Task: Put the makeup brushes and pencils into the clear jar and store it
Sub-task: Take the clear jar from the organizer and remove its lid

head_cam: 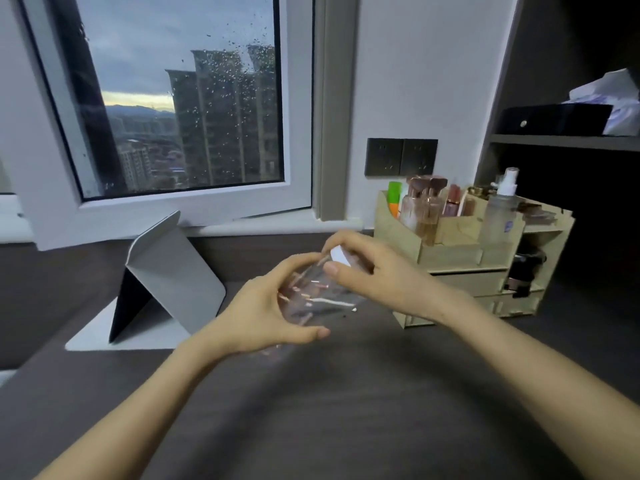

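Note:
A clear jar (317, 296) is held tilted above the dark desk, blurred by motion, with thin pink and white sticks faintly showing inside it. My left hand (266, 313) cups its lower end from the left. My right hand (374, 271) grips its upper end, where a white lid or cap (339, 256) shows between the fingers. A wooden organiser (460, 251) stands just right of the hands, with makeup brushes (424, 188) and bottles upright in its top compartments.
A grey folding tablet stand (166, 282) sits on the desk at the left, below the window. A spray bottle (502, 209) stands in the organiser. Dark shelving (564, 140) rises at the right, holding a black box. A wall socket (400, 156) is behind the organiser.

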Available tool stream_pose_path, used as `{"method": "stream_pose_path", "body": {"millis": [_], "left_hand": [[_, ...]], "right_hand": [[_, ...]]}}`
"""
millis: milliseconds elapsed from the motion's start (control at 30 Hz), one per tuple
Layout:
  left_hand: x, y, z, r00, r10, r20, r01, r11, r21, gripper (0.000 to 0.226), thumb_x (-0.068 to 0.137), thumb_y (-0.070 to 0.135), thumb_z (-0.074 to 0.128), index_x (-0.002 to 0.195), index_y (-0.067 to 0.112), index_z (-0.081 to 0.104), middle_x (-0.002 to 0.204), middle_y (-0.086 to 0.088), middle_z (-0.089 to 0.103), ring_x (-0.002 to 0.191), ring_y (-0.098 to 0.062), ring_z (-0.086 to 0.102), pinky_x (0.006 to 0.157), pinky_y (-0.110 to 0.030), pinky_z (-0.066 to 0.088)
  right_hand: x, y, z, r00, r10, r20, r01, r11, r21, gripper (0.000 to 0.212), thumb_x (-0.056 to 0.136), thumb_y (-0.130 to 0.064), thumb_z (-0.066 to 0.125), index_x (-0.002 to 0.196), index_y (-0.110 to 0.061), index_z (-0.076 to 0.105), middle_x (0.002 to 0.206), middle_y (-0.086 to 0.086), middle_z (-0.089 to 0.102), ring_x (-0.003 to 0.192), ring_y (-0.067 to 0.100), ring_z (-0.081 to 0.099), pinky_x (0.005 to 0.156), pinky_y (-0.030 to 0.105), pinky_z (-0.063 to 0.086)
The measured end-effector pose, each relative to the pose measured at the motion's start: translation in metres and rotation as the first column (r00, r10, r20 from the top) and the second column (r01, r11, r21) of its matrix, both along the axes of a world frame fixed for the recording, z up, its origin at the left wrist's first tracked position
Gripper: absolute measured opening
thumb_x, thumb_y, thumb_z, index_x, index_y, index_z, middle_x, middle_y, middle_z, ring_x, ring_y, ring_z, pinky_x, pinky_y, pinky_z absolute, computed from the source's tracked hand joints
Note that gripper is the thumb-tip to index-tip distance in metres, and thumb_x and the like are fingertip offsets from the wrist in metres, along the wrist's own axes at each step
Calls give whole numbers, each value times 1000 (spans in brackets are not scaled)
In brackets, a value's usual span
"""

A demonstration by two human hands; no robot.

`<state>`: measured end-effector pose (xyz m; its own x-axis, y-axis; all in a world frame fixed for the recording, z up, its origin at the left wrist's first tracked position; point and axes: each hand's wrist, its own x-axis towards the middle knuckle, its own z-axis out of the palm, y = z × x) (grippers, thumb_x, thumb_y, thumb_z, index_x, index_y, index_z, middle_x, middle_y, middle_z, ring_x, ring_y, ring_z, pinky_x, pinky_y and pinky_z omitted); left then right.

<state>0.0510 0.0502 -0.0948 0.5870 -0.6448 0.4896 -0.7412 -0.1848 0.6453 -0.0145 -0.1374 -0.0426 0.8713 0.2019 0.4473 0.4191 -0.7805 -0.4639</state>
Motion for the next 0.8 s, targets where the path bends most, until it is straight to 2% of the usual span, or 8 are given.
{"method": "stream_pose_path", "body": {"millis": [100, 200, 333, 433, 533, 567, 700, 800], "left_hand": [[0, 19, -12, 896, -233, -379, 229, 972, -56, 80, 59, 29, 83, 128, 33, 42, 110, 1, 65, 104, -17, 59, 92, -35, 45], [2, 38, -20, 581, -501, -641, 489, 845, -217, 79, 66, 32, 81, 131, 19, 37, 102, -13, 65, 90, -28, 60, 82, -38, 47], [-11, 32, -31, 249, -699, -670, 667, 626, -405, 59, 63, 50, 78, 114, 28, 59, 98, 0, 68, 85, -19, 64, 75, -31, 52], [-17, 21, -41, -55, -860, -507, 607, 374, -701, 74, 71, 35, 75, 133, 23, 37, 106, -18, 61, 93, -30, 60, 79, -40, 52], [-4, 32, -43, -43, -879, -474, 415, 416, -809, 77, 74, 31, 73, 138, 20, 31, 110, -25, 57, 95, -35, 57, 83, -44, 48], [0, 36, -48, 53, -880, -472, 345, 459, -818, 77, 75, 31, 73, 139, 20, 31, 112, -25, 58, 96, -35, 58, 84, -44, 48], [12, 55, -60, 466, -631, -620, -53, 680, -731, 80, 46, 42, 88, 119, 30, 58, 95, -12, 70, 79, -23, 69, 72, -38, 57], [18, 68, -72, 648, -320, -691, -366, 665, -651, 94, 40, 41, 88, 124, 29, 48, 84, -4, 70, 71, -18, 67, 67, -33, 57]], "right_hand": [[-6, 11, -9, 990, 130, 50, -119, 977, -174, 41, 83, -56, 38, 116, -34, 49, 109, -18, 56, 100, 3, 55, 87, 36, 48], [-10, 26, -12, 962, 265, 72, -237, 933, -271, 48, 87, -53, 39, 127, -28, 46, 113, 3, 55, 100, 18, 56, 89, 37, 47], [-15, 47, -18, 708, 409, 576, -227, 904, -362, 57, 95, -48, 25, 114, -6, 58, 93, 20, 61, 79, 29, 58, 71, 30, 47], [-9, 55, -23, 626, 220, 748, -285, 958, -43, 46, 96, -46, 28, 108, -7, 50, 88, 16, 59, 76, 23, 54, 71, 26, 44], [4, 51, -38, 777, -88, 623, -118, 952, 281, 45, 94, -48, 32, 110, -11, 54, 86, -2, 54, 63, 16, 51, 62, 26, 42], [10, 45, -49, 829, -164, 535, 15, 962, 273, 46, 92, -47, 33, 111, -12, 56, 88, -2, 57, 66, 18, 54, 64, 29, 44], [22, 14, -104, 922, -353, 160, 374, 919, -125, 65, 78, -62, 22, 118, -20, 53, 112, 3, 64, 98, 28, 61, 77, 32, 44], [24, -12, -142, 916, -393, 81, 392, 832, -392, 58, 82, -63, 32, 112, -18, 54, 105, 6, 66, 95, 32, 61, 75, 35, 44]]}}
